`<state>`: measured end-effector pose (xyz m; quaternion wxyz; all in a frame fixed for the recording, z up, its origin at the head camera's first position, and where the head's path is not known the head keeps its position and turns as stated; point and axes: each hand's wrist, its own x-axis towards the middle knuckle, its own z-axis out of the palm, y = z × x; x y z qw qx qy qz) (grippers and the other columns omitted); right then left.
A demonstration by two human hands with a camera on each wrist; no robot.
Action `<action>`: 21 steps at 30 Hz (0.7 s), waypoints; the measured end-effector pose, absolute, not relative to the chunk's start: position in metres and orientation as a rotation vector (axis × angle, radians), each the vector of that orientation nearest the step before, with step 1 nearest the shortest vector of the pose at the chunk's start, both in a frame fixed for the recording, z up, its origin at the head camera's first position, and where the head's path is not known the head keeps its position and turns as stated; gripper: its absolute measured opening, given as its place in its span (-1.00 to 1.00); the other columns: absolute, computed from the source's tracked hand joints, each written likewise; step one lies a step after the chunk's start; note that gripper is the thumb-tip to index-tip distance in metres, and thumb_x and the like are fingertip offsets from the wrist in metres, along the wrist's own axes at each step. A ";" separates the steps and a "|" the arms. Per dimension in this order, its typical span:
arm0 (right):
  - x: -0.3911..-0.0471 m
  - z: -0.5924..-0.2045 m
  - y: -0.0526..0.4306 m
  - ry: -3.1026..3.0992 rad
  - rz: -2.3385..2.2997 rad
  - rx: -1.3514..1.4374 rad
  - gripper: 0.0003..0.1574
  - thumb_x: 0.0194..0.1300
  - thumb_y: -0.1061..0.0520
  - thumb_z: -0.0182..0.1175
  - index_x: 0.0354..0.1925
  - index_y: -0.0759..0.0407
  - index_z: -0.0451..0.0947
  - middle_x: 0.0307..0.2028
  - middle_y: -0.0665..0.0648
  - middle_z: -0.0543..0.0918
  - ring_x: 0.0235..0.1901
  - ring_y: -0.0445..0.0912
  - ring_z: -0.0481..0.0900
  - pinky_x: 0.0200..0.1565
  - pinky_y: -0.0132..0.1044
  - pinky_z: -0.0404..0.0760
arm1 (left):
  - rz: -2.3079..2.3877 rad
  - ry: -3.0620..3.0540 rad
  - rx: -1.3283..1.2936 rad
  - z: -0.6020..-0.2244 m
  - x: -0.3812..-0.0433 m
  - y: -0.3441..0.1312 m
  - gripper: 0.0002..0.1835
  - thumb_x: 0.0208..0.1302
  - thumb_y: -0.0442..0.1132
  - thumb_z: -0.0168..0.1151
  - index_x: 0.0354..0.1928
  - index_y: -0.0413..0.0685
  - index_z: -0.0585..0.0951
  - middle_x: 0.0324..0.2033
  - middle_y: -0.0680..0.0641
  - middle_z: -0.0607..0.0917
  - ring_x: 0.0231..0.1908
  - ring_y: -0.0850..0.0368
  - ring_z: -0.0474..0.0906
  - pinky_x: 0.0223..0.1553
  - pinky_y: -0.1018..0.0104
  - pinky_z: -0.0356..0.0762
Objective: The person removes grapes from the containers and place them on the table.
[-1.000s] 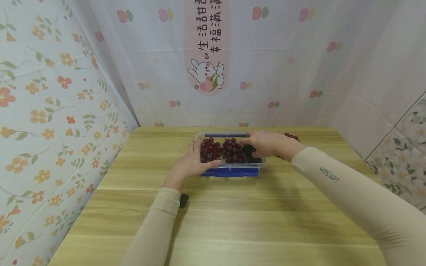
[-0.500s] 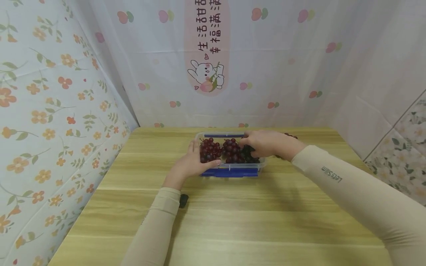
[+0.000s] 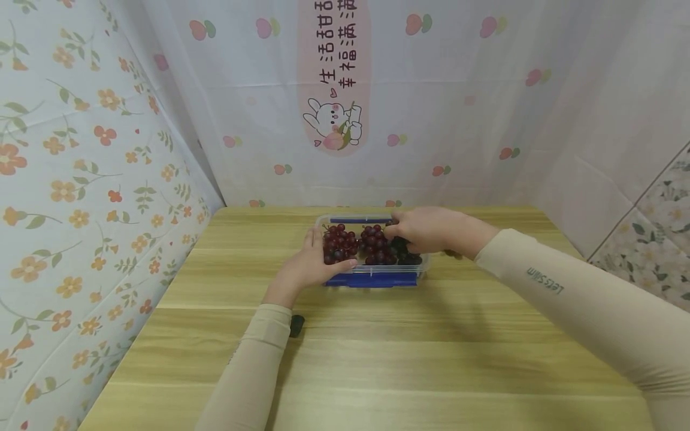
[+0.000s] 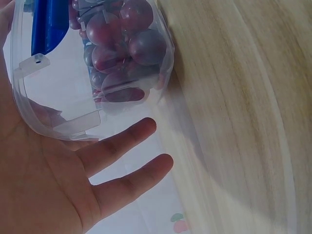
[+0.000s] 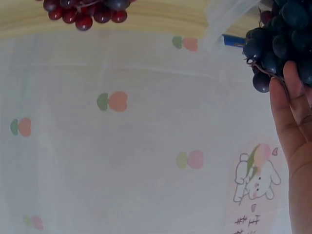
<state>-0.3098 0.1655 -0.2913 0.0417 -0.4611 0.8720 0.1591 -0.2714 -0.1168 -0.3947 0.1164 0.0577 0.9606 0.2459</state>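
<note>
A clear plastic container (image 3: 377,269) with blue latches sits near the table's back edge. Inside it lie a red grape bunch (image 3: 339,242) at the left, a darker red bunch (image 3: 376,245) in the middle and a near-black grape bunch (image 3: 408,258) at the right. My left hand (image 3: 309,266) rests against the container's left side, its thumb along the front rim; in the left wrist view two fingers stretch out straight. Reaching in at the right end, my right hand (image 3: 426,229) holds the black grapes; the right wrist view shows fingertips against these grapes (image 5: 278,46) and their stem.
Another red grape bunch (image 5: 87,10) lies on the table right of the container, mostly hidden behind my right wrist in the head view. A small dark object (image 3: 296,325) lies beside my left wrist. A printed curtain (image 3: 431,120) hangs behind the table.
My right hand has risen slightly at the container's right end, and its wrist now hides more of the outer red grapes. The left hand and the container stay in place.
</note>
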 end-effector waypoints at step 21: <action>-0.291 -0.263 0.161 2.642 0.774 -1.435 -0.38 0.44 0.23 0.33 0.40 -0.01 0.55 0.50 0.49 0.38 -0.31 -0.02 0.68 -0.50 -0.33 0.57 | 0.753 2.803 0.162 -0.394 -0.270 -0.116 0.51 0.12 0.77 0.08 0.71 0.07 -0.49 0.74 -0.15 -0.38 0.32 -0.35 0.61 0.03 -0.11 0.73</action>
